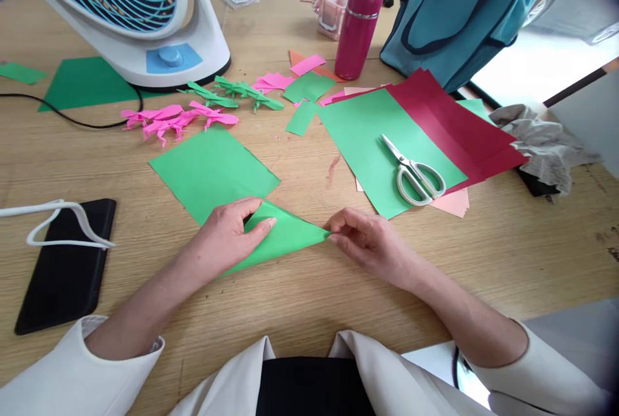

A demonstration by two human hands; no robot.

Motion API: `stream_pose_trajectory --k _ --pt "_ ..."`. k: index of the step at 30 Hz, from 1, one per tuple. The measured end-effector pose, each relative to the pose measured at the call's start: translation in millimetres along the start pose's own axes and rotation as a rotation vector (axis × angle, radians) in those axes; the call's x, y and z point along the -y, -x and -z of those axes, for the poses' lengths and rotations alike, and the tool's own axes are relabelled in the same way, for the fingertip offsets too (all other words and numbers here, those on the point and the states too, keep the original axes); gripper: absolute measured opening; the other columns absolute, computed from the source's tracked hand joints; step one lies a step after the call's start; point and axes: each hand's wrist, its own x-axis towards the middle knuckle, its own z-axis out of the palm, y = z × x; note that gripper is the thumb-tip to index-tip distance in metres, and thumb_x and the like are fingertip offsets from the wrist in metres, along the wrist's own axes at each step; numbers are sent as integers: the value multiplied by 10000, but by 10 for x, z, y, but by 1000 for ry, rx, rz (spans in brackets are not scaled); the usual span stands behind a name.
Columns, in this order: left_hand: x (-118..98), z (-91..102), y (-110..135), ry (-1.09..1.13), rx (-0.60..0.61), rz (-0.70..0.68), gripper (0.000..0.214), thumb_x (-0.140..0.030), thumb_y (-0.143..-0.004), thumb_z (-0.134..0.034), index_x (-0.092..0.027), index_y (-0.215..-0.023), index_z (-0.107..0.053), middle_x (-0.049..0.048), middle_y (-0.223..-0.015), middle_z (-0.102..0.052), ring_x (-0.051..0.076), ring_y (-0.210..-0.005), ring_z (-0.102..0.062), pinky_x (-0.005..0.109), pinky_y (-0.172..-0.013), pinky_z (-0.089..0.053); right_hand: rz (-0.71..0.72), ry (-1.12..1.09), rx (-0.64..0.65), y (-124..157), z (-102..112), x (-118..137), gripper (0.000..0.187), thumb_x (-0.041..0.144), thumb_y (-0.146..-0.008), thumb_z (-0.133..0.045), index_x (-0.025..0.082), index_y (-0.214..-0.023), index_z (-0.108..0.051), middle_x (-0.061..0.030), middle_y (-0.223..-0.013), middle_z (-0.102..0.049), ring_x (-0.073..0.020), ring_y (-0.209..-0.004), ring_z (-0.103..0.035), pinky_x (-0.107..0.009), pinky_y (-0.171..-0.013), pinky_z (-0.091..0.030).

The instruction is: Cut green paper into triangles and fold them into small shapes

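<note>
A folded sheet of green paper lies on the wooden table in front of me, shaped like a triangle. My left hand grips its left part, with the thumb on top and the index finger at the far edge. The paper's right corner is pinched between the thumb and fingers of my right hand. Just beyond, partly under the left hand and folded sheet, rests a flat green sheet. White-handled scissors lie on a light green sheet to the right.
Pink and green folded paper figures sit beyond the sheets. A fan stands far left, a black phone-like slab with a white cable near left. Red paper, a magenta flask and a teal bag are to the right.
</note>
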Motion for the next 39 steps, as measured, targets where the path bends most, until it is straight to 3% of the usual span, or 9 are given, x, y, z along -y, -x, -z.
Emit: stream_pose_trajectory --k 3,9,15,21,26,28,31,35,39 --pt "-29 -36 30 37 -34 15 261 -388 -838 -514 -213 -651 -469 -43 -620 -487 141 -617 -453 275 -604 -347 -81 -69 28 -1 33 17 132 313 -937 -580 198 -883 -541 21 -721 -589 -103 -598 -527 -219 -527 -384" --pt "-100 -141 111 89 -112 23 256 -385 -860 -523 -206 -679 -488 -50 -623 -479 132 -619 -446 267 -597 -349 -151 -174 83 18 160 -4 321 480 -910 -613 188 -1035 -567 -7 -818 -621 -108 -632 -537 -221 -534 -399" --pt "-136 -262 174 126 -215 -51 205 -368 -886 -528 -197 -783 -575 -21 -727 -591 147 -705 -528 273 -676 -427 -160 -286 145 20 228 -55 376 526 -854 -662 170 -953 -591 44 -665 -499 -87 -554 -428 -210 -475 -304" --pt "-157 -311 200 190 -253 -120 155 -332 -895 -552 -191 -896 -615 7 -853 -652 165 -813 -598 281 -761 -465 -195 -384 35 -1 144 -168 400 533 -806 -713 165 -911 -597 9 -672 -601 -109 -587 -510 -216 -503 -325" --pt "-168 -202 183 182 -128 -66 147 -301 -874 -552 -203 -972 -603 9 -865 -663 165 -740 -615 266 -624 -479 -159 -296 -39 -37 55 -206 402 552 -812 -694 165 -881 -612 48 -603 -503 -92 -532 -420 -214 -472 -291" --pt "-214 -112 168 124 -132 -157 202 -286 -879 -556 -210 -1064 -585 43 -1032 -672 196 -931 -645 297 -751 -525 -105 -231 -81 -48 35 -192 355 505 -823 -697 161 -863 -624 29 -675 -525 -96 -569 -454 -219 -499 -345" --pt "-330 29 128 -48 -160 -366 248 -316 -910 -556 -215 -1136 -579 98 -1275 -599 239 -1216 -555 404 -1020 -458 14 -130 -135 -54 22 -152 254 404 -844 -695 156 -838 -637 -12 -827 -560 -106 -652 -527 -239 -594 -438" --pt "-447 141 18 -143 73 -479 220 -426 -897 -594 -225 -977 -635 90 -1373 -576 267 -1288 -522 431 -1066 -426 122 -60 -143 -40 25 -106 177 334 -860 -695 166 -853 -639 -18 -861 -567 -114 -692 -566 -255 -658 -473" --pt "-440 189 -79 -195 315 -467 227 -438 -895 -591 -243 -981 -668 41 -1379 -600 257 -1297 -532 397 -1076 -420 192 -43 -153 -10 36 -77 169 325 -869 -702 175 -844 -628 -14 -850 -564 -118 -699 -574 -257 -668 -484"
